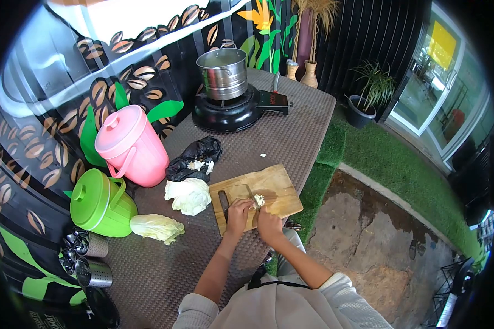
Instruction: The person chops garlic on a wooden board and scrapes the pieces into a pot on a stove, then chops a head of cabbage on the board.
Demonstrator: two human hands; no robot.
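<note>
A wooden cutting board (282, 183) with a dark handle slot lies on the table in front of me. My right hand (270, 225) is closed in a fist around a knife (250, 191), whose thin blade points away over the board; its handle is hidden in my grip. My left hand (238, 216) rests low on the board beside the blade, fingers drawn together; what they hold, if anything, is hidden. Finely chopped pale bits (259, 199) lie in a small heap by the blade. Left of the board sit a cabbage (189, 196) and a napa cabbage (157, 227).
A steel pot (222, 74) stands on a black portable stove (225, 114) at the table's far end. A black plastic bag (195, 156), a pink lidded jug (134, 145), a green one (105, 203) and steel utensil holders (93, 272) line the left side.
</note>
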